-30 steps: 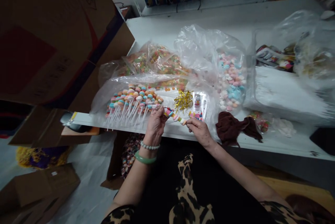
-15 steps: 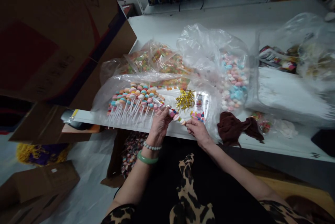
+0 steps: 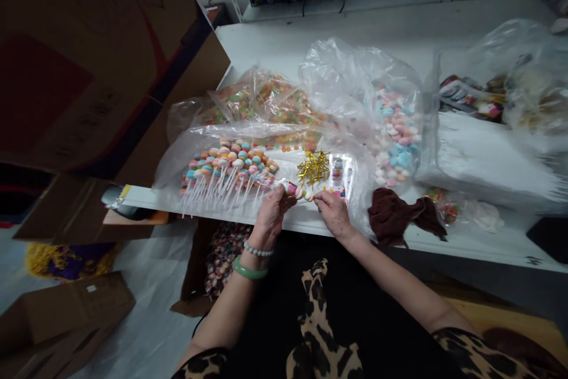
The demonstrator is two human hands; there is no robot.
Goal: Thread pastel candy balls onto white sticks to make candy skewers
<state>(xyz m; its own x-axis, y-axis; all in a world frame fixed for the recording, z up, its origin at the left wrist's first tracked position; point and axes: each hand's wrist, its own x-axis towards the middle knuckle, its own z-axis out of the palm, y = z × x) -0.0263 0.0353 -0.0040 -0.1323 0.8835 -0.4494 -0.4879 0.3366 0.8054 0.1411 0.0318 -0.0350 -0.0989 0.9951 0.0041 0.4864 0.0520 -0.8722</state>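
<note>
Between my hands, over the table's front edge, is a marshmallow skewer (image 3: 299, 193) of pink, white and pale pieces, partly in a clear wrapper. My left hand (image 3: 273, 211) is closed on its left end, a beaded bracelet and a green bangle on that wrist. The fingers of my right hand (image 3: 333, 213) pinch its right end. Just beyond lies a heap of gold twist ties (image 3: 313, 167). Beside them is a printed clear packet (image 3: 341, 172). Many marshmallow sticks (image 3: 226, 163) lie to the left, white stick ends toward me.
Clear bags hold orange and green candies (image 3: 275, 95) and pastel marshmallows (image 3: 397, 136). A brown cloth (image 3: 393, 213) lies right, near a stack of clear bags (image 3: 483, 154). A large carton (image 3: 89, 60) stands left; an open box of wrapped sweets (image 3: 224, 255) sits below the table edge.
The marshmallow skewer now lies more level, its right end raised slightly. My right hand has shifted a little up and left; my left hand stays closed on the other end.
</note>
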